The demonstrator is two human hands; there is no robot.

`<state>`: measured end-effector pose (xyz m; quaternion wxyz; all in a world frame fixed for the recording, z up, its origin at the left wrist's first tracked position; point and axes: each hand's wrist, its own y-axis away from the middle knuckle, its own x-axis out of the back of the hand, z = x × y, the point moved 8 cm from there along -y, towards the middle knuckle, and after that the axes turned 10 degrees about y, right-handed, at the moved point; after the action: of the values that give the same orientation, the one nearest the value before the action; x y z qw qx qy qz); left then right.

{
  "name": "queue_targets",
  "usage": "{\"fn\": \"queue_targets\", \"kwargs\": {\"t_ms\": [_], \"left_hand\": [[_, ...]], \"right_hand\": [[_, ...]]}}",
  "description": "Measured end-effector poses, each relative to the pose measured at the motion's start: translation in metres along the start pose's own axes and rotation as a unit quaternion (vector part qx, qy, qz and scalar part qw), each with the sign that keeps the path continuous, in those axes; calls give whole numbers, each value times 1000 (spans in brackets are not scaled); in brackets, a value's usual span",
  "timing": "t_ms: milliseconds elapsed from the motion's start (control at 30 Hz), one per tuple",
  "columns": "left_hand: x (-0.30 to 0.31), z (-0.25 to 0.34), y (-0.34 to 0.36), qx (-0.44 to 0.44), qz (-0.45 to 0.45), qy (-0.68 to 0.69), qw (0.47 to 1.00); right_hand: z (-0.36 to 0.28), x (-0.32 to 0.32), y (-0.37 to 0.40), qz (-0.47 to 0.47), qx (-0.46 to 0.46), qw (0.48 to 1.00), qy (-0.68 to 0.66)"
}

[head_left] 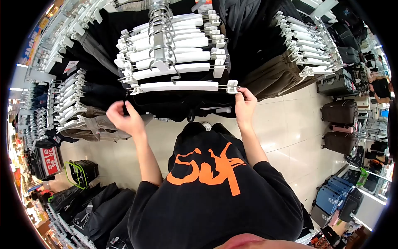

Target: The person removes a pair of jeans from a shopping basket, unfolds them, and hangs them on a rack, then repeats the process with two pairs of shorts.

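Pinching hanger (178,86) edge beside open floor (286,114)

Front hanger (178,86) is hanging nearest the wearer, w/ garment (170,107) below it & hanger row (190,43) lining up behind on center rail (161,65). R hand (245,106) is touching its R clip (232,86); L hand (126,120) is hovering nr its L end. More hangers are flanking: L row (68,97), R row (311,56) w/ pants (271,81) hanging under. Far R, across the floor (286,128), suitcases (339,113) are standing. Basket (85,172) is sitting L, btwn L row & back-L jackets (103,209), sale sign (51,161) standing to its L.
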<state>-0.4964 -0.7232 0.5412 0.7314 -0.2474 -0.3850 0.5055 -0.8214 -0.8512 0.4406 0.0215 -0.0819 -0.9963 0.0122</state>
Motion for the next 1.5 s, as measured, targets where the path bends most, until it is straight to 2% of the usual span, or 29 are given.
{"fn": "queue_targets", "kwargs": {"t_ms": [67,133,200,267,367,467,600,667,733,867,1167,1233,1367,1433,1500], "left_hand": [[-3,71,8,-144,-17,156,977],[-42,139,21,-245,-259,275,893],[-77,190,35,-309,-413,294,805],[-107,212,41,-334,-453,294,772],[-149,214,63,-398,-593,184,676],[-165,216,70,-411,-655,194,604],[-163,218,74,-459,-655,192,569],[-165,215,73,-443,-658,204,574],[-169,213,69,-380,-678,234,584],[-171,217,66,-380,-671,227,594],[-174,216,73,-405,-687,224,560],[-175,215,74,-405,-690,223,556],[-174,213,74,-410,-690,211,558],[-175,215,73,-405,-689,209,563],[-178,213,71,-388,-688,220,572]], "right_hand": [[-10,0,5,6,19,999,26],[-11,1,8,2,15,999,47],[-7,3,9,2,20,999,40],[-5,5,11,4,21,999,25],[-12,7,15,3,10,1000,24],[-19,11,18,2,-15,999,35],[-15,10,21,-24,-70,997,6],[-21,11,18,-6,-13,999,32],[-22,12,15,-9,-11,999,38],[-19,12,12,-1,1,1000,15],[4,13,15,8,-48,999,-23],[-10,14,14,32,19,999,-14],[-23,16,13,33,9,999,21],[-30,19,11,52,60,996,51],[-30,18,11,43,61,996,51]]}}
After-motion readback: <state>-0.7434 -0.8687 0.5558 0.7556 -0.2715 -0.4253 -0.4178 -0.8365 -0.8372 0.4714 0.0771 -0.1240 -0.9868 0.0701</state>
